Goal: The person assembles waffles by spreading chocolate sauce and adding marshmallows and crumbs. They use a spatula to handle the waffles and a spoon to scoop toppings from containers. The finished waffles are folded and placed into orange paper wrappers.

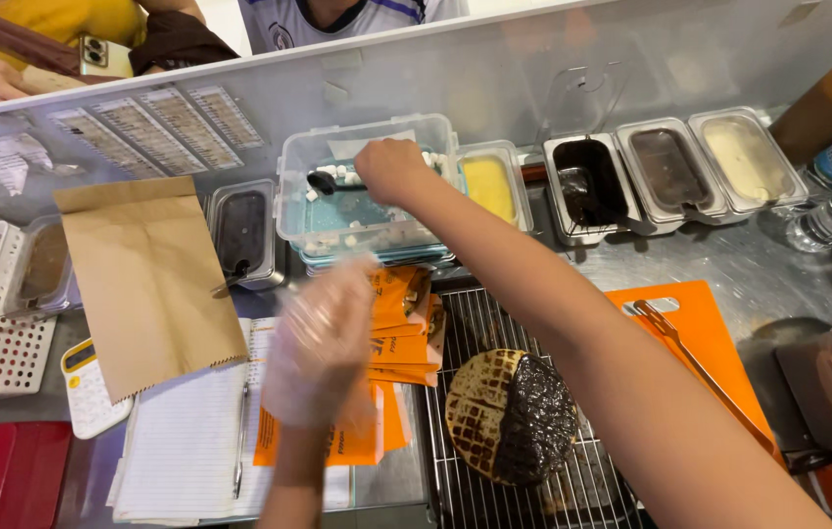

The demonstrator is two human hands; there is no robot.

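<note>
waffle (509, 416), half coated in dark sauce, sits on the rack (470, 313); gloved left hand (323, 338) hovers blurred, grip unclear; beyond, right hand (391, 168) grips a spoon (323, 181) in the marshmallow tub (372, 186), topping step; scooping comes next

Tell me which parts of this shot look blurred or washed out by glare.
Head view: the left hand in its clear plastic glove is smeared by motion blur; the right hand over the clear plastic tub of white marshmallows is fairly sharp; soft glare spreads across the steel counter.

Food stall: topping tubs (670, 168), counter
</note>
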